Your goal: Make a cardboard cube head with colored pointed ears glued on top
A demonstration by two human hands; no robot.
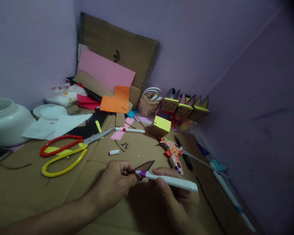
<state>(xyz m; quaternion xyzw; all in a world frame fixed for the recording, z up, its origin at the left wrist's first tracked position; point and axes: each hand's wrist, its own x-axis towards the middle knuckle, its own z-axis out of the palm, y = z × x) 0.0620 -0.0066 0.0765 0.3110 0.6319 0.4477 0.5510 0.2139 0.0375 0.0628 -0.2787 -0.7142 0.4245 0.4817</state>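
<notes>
A small pointed cardboard piece with a dark edge is pinched in my left hand. My right hand is closed around a white marker with a purple band, its tip end up against the cardboard piece near my left fingers. The exact contact of the tip is hidden by those fingers. A white marker cap lies on the cardboard sheet just beyond my left hand. Past my right hand lies a floral-patterned glue gun with a glue stick in its back.
Large scissors with red and yellow handles lie open at left. Behind are a red-banded marker, a yellow-topped cardboard box, and coloured paper. Several eared box figures stand by the wall. A white jar stands far left.
</notes>
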